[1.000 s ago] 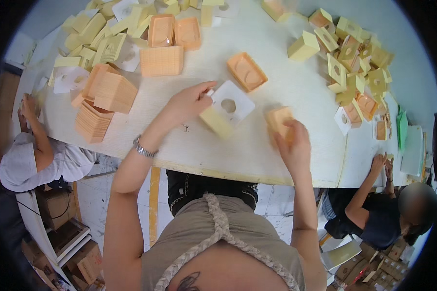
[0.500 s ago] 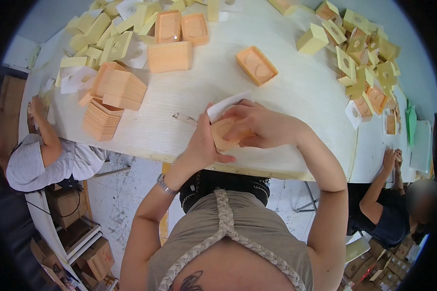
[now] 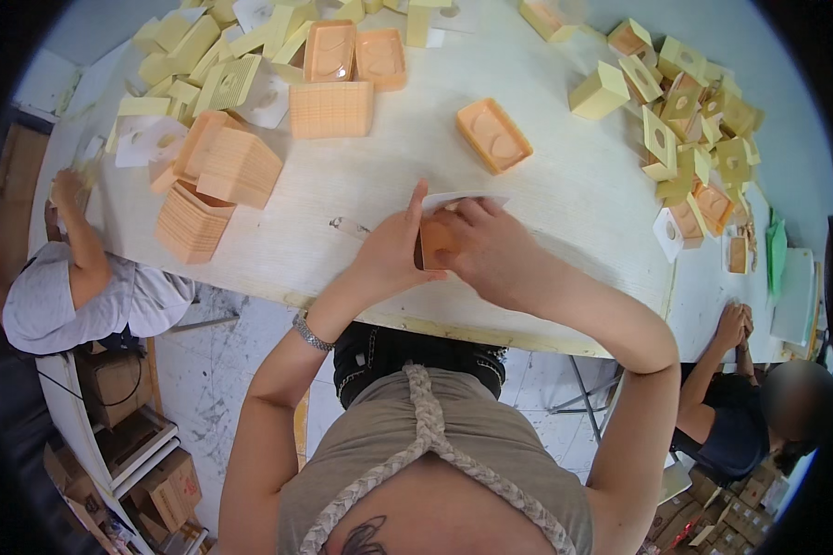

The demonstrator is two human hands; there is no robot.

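Note:
Near the table's front edge, my left hand [image 3: 389, 252] is closed round the left side of a small open cardboard box [image 3: 432, 248]. Its thumb and fingers lie along the wall, and the inside looks orange-brown. A white card flap [image 3: 467, 197] stands up at the box's far side. Over the right part bends my right hand [image 3: 491, 248], its fingers curled at the flap and into the opening; the fingertips are partly hidden. Beyond my hands lies a loose orange tray [image 3: 494, 136] with rounded hollows.
Orange wood-grain boxes [image 3: 241, 168] and a heap of pale yellow boxes [image 3: 224, 88] fill the table's far left. More yellow boxes [image 3: 683, 120] pile up at the far right. One person [image 3: 74, 268] sits at the left, another [image 3: 731, 398] at the right.
My right hand has moved down and its fingers now reach deeper into the box. The box has turned upright, so its light orange face no longer shows.

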